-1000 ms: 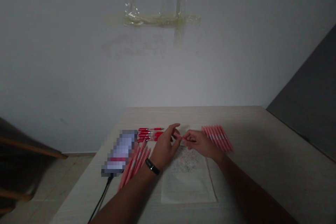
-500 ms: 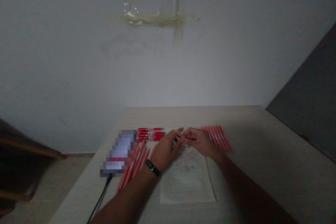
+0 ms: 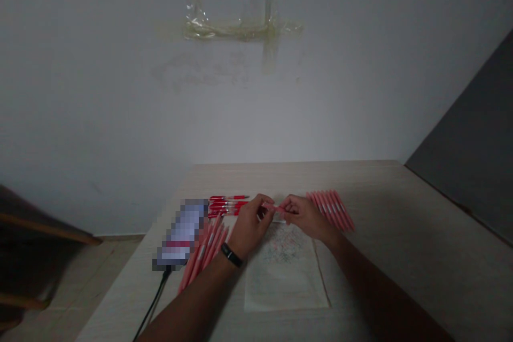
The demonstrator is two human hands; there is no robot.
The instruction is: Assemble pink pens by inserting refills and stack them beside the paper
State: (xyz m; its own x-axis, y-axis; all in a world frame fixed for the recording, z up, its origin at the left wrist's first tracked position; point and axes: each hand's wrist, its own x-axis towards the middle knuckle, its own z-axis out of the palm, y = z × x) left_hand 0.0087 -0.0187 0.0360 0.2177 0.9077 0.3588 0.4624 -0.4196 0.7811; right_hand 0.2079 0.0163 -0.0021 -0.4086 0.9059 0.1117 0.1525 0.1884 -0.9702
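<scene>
Over the top of a scribbled sheet of paper [image 3: 286, 283], my two hands meet at a slim pink pen [image 3: 276, 207]. My left hand [image 3: 253, 220], with a black band on the wrist, pinches its left end between thumb and fingers. The right end is in the closed fingertips of my right hand [image 3: 304, 217]. Much of the pen is hidden by the fingers. Just beyond my right hand lies a neat row of pink pens [image 3: 332, 211]. A looser pile of pink pens [image 3: 200, 254] is beside my left forearm, with several red pens [image 3: 226, 206] behind it.
A blurred-out phone [image 3: 182, 235] with a black cable [image 3: 154, 302] lies at the table's left side. The pale wooden table [image 3: 401, 256] meets a grey wall [image 3: 340, 91] with strips of yellowed tape [image 3: 232, 32]. Wooden furniture [image 3: 52, 227] stands at the lower left.
My left hand has shifted slightly left and its fingers have changed their hold, now pinching the pink pen's end. My right hand stays nearly in place.
</scene>
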